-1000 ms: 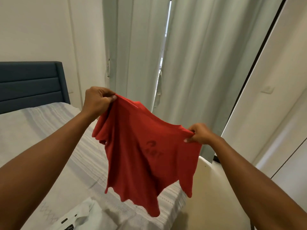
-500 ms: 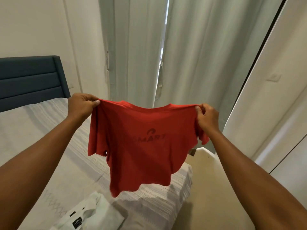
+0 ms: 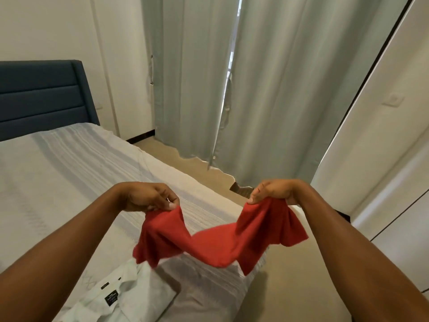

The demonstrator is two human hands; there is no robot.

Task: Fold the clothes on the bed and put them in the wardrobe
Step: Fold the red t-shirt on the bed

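A red T-shirt (image 3: 216,242) hangs slack between both hands, low over the corner of the bed (image 3: 58,182). My left hand (image 3: 148,197) pinches its left shoulder, and my right hand (image 3: 276,191) pinches the right shoulder. The shirt's middle sags and billows just above the mattress. A white shirt (image 3: 120,298) with a dark collar label lies on the bed below my left forearm.
A dark blue headboard (image 3: 44,96) stands at the left. Pale curtains (image 3: 267,89) hang ahead, reaching a beige floor (image 3: 290,287) beside the bed. White wardrobe panels (image 3: 383,135) with a dark edge fill the right side.
Both hands have dropped from chest height down toward the bed with the red T-shirt. The shirt, spread flat a moment ago, now sags and billows between them.
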